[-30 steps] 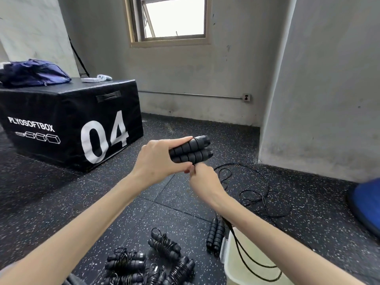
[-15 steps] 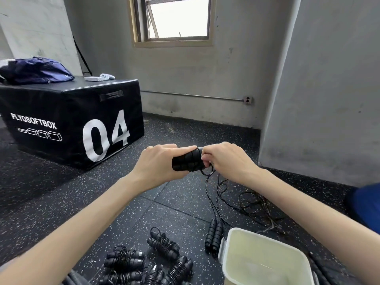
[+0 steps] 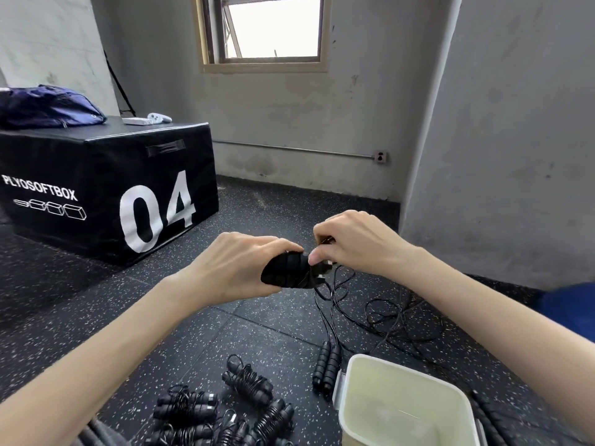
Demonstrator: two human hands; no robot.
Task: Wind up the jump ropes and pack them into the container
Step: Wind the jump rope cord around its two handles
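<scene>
My left hand grips the paired black foam handles of a jump rope, held side by side in mid-air. My right hand pinches the thin black cord right at the handles' far end. The rest of that cord hangs down and lies in loose loops on the floor. A cream plastic container stands at the lower right. Several wound ropes lie in a heap on the floor at the lower middle. Another pair of handles lies beside the container's left wall.
A black plyo box marked 04 stands at the left, with a dark blue bag and small white items on top. A grey wall column rises at the right, and something blue sits at its foot. Black speckled rubber covers the floor.
My right hand rose from under the handles to their far end, carrying the cord round them. The handles tipped from level to pointing away and down.
</scene>
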